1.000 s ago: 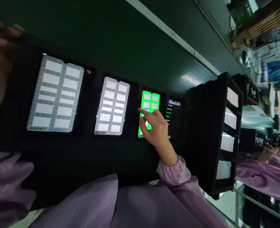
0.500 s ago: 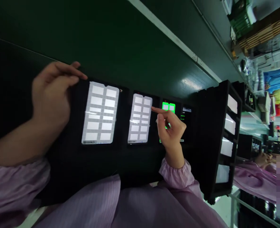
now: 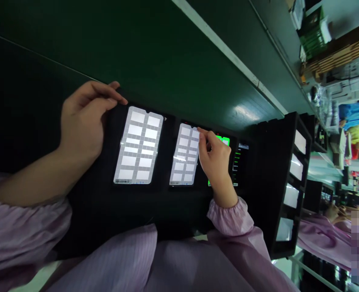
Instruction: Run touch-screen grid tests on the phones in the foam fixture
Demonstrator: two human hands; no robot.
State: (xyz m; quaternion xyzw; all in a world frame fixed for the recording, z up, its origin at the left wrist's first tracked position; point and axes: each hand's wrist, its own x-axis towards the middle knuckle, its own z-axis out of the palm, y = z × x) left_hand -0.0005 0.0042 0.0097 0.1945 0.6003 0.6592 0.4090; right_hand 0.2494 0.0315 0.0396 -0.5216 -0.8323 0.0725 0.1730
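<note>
A black foam tray (image 3: 112,211) in front of me holds a row of lit phones. My left hand (image 3: 83,121) grips the tray's far left corner, its fingers closed over the edge beside the first phone (image 3: 138,146), which shows a white grid. My right hand (image 3: 215,156) is curled with the index finger stretched out, its tip touching the top right corner of the second white-grid phone (image 3: 183,156). Behind that hand a third phone (image 3: 223,142) glows green. A fourth phone (image 3: 241,162) shows a dark screen with small green text.
A second black foam tray (image 3: 273,170) stands on edge to the right, with several white-lit phones (image 3: 295,167) in its slots. The green conveyor belt (image 3: 167,52) runs behind the trays. Another person's sleeve and hand (image 3: 328,231) are at the far right.
My right index finger left the green phone and moved left to the top of the second white-grid phone. My left hand came into view on the tray's corner.
</note>
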